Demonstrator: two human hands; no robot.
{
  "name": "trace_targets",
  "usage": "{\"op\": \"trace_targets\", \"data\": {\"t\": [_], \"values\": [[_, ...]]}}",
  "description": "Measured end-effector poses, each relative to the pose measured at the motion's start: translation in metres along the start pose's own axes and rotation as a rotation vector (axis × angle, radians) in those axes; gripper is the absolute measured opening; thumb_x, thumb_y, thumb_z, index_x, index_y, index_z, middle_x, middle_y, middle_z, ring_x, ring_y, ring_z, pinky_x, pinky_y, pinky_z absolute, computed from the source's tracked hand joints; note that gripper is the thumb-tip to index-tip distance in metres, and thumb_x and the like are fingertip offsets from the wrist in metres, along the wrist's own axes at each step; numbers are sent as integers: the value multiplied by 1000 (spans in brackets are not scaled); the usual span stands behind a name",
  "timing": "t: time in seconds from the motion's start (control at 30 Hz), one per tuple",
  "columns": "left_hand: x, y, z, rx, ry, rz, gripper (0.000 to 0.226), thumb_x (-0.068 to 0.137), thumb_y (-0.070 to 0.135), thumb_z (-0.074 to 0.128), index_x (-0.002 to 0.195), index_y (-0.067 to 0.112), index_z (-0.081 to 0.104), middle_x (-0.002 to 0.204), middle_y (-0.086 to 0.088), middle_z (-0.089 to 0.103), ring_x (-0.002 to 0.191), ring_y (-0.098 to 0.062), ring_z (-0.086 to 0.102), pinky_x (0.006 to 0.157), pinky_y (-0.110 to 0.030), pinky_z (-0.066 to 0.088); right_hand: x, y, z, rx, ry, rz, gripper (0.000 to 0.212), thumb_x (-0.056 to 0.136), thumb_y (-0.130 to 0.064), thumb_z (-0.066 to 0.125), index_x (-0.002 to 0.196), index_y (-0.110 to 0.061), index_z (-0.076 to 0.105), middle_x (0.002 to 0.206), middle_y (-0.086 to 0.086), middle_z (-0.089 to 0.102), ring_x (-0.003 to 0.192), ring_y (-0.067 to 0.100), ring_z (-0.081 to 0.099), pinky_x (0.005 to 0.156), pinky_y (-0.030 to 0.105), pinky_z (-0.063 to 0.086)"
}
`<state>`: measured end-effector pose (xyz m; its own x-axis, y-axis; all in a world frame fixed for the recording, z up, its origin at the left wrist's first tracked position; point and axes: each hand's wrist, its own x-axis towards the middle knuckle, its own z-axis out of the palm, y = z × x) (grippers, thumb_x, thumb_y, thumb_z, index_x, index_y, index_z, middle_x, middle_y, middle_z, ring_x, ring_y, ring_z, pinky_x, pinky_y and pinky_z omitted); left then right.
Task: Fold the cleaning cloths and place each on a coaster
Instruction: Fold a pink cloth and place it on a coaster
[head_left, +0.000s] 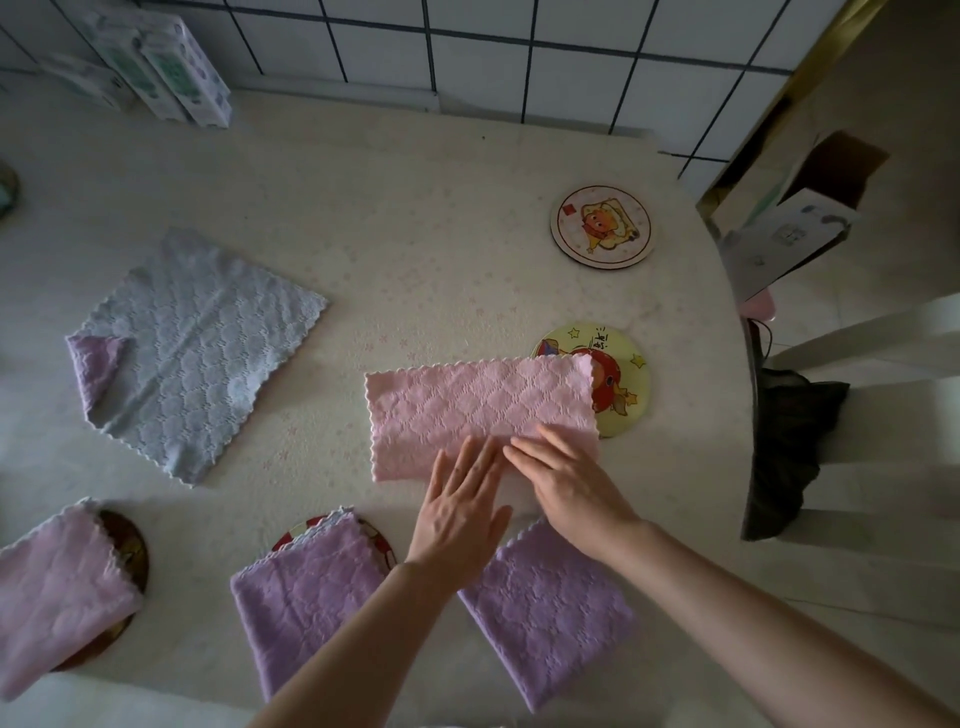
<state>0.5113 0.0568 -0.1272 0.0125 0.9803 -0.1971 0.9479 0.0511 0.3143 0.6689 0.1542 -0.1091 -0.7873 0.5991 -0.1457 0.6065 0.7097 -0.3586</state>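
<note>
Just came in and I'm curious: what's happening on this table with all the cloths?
A person is folding cleaning cloths. The left hand and right hand press flat on a pink cloth folded in half, its right end overlapping a yellow coaster. Three folded cloths lie along the near edge, two visibly on coasters. A grey cloth lies unfolded at left, and the far coaster is bare.

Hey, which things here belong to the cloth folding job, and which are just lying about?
Job: pink cloth, pressed by left hand and right hand; unfolded grey cloth; left folded cloth; middle folded cloth; right folded cloth; bare coaster; yellow coaster.
Lying about: cartons by the wall; cardboard box; dark bag; chair.
</note>
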Motion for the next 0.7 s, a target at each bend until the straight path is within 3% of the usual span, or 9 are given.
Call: {"op": "trace_targets", "data": {"t": [0.17,0.33,0.5,0.6,0.7], "values": [[-14,-4,8,31,-26,-73,63,95,43,30,151,17,16,159,2,7,147,-19,1,117,-45,3,-6,9,-4,-54,-1,-23,57,79,11,50,130,-12,56,138,3,52,133,29,40,106,40,40],[-35,-22,4,13,9,-221,64,94,44,28,152,20,13,159,3,7,147,-19,1,117,-50,4,-27,27,-20,-124,50,-31,66,63,20,61,123,-9,62,129,5,60,122,23,54,105,34,34],[-55,-36,2,4,55,-378,67,92,46,22,152,18,16,159,2,10,147,-15,3,117,-50,3,-41,40,-21,-167,56,-19,66,63,20,52,124,-5,60,130,9,59,121,24,55,99,31,41],[-58,-39,4,24,50,-382,68,91,46,23,151,15,16,159,0,13,146,-15,5,117,-49,3,-37,35,-23,-216,37,-35,51,67,12,54,116,-3,62,122,9,62,113,26,59,79,35,57],[-56,-36,3,50,52,-375,69,91,45,26,151,12,19,158,-5,17,146,-19,12,116,-46,-1,-25,29,-22,-311,34,-32,34,70,6,58,101,-6,60,101,7,61,91,24,60,53,31,52]]}}
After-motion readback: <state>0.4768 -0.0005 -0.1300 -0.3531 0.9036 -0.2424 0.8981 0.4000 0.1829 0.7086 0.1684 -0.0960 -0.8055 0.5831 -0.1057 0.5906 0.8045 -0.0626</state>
